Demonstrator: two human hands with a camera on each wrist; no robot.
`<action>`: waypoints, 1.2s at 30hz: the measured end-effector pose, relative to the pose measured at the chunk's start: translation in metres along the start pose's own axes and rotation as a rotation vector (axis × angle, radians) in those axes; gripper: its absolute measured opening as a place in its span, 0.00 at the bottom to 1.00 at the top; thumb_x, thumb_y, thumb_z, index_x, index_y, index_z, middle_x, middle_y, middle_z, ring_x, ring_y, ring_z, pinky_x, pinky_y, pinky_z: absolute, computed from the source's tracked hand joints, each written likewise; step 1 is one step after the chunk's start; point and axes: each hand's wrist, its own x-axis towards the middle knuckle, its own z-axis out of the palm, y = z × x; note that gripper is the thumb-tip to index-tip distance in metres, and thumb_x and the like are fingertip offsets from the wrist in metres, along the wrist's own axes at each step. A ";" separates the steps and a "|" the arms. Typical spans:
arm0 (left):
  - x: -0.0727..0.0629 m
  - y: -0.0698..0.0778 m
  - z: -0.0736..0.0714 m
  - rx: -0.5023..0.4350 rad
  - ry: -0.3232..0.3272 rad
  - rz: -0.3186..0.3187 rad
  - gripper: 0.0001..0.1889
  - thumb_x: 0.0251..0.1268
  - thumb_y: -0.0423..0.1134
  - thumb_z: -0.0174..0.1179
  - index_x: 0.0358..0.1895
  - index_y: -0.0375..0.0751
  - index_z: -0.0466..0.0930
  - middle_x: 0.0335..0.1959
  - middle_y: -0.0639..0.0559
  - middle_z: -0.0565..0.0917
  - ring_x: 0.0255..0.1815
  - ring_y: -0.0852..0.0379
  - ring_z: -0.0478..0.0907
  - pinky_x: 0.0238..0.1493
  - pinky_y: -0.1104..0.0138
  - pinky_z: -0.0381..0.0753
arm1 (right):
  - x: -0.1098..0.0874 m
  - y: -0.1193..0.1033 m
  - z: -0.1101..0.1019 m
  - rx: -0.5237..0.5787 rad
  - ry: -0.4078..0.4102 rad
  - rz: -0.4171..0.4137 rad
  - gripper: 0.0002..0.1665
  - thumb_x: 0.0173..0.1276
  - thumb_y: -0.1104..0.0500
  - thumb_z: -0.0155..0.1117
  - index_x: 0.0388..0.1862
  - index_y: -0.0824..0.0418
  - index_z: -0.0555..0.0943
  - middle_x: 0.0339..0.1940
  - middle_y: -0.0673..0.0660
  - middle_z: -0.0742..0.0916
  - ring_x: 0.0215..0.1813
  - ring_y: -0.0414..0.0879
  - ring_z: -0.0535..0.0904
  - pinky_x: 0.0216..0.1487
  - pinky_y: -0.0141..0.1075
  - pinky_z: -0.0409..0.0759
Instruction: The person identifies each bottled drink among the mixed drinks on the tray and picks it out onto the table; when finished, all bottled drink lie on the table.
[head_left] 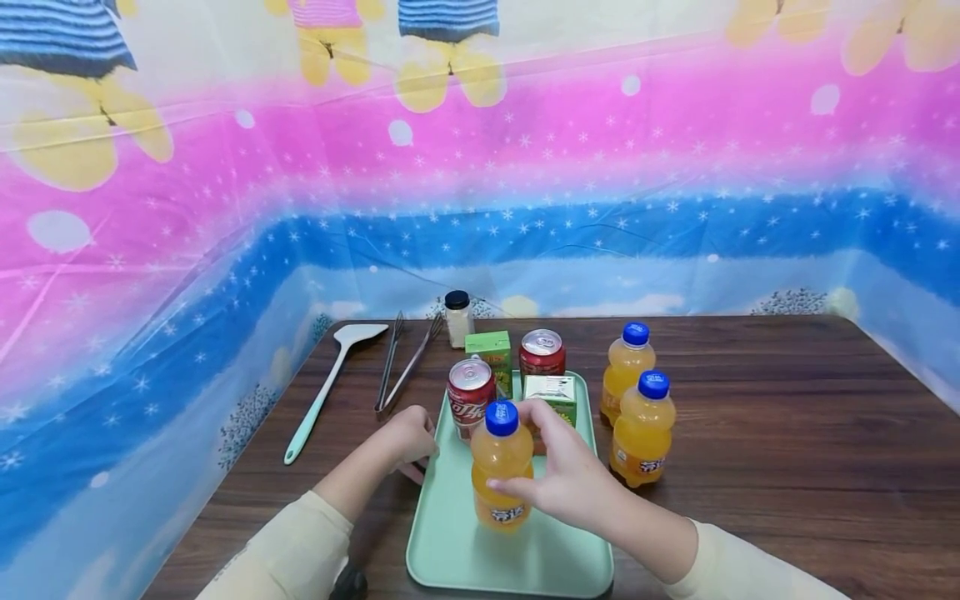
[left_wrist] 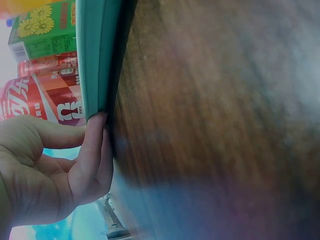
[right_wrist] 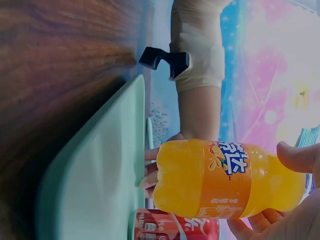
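Note:
My right hand (head_left: 570, 475) grips a bottle of orange soda (head_left: 501, 454) with a blue cap, thumb on one side and fingers round the other. The bottle is upright over the light green tray (head_left: 442, 542); in the right wrist view a small gap shows between its base (right_wrist: 162, 175) and the tray. My left hand (head_left: 408, 437) pinches the tray's left rim, its fingertips at the edge in the left wrist view. Behind the bottle, on the tray, stand two red cola cans (head_left: 470, 392) (head_left: 542, 354) and two green drink cartons (head_left: 491, 348) (head_left: 550, 387).
Two more orange soda bottles (head_left: 628, 362) (head_left: 645, 429) stand on the dark wood table (head_left: 780, 442) right of the tray. To the left lie a spatula (head_left: 330, 392) and metal tongs (head_left: 405, 367). A black-capped jar (head_left: 458, 321) stands at the back, before a patterned cloth (head_left: 570, 233).

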 end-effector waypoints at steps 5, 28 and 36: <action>-0.001 0.000 -0.001 -0.006 -0.004 0.006 0.07 0.57 0.22 0.57 0.32 0.31 0.68 0.31 0.38 0.73 0.25 0.48 0.79 0.20 0.60 0.83 | -0.012 -0.004 -0.006 -0.010 -0.016 0.024 0.34 0.52 0.56 0.75 0.55 0.58 0.68 0.47 0.51 0.78 0.52 0.45 0.75 0.54 0.44 0.77; -0.004 0.001 0.000 -0.003 0.003 -0.023 0.07 0.57 0.23 0.57 0.34 0.31 0.68 0.31 0.38 0.74 0.26 0.48 0.79 0.20 0.60 0.83 | -0.047 0.009 -0.038 0.093 0.019 -0.023 0.34 0.55 0.62 0.72 0.57 0.58 0.65 0.53 0.54 0.77 0.55 0.47 0.76 0.56 0.38 0.76; -0.005 0.003 -0.002 -0.010 0.005 -0.026 0.07 0.57 0.22 0.57 0.33 0.31 0.68 0.31 0.38 0.74 0.26 0.48 0.79 0.20 0.60 0.83 | -0.056 0.017 -0.052 0.064 0.080 -0.081 0.33 0.54 0.67 0.71 0.55 0.61 0.65 0.52 0.56 0.78 0.52 0.47 0.78 0.51 0.37 0.80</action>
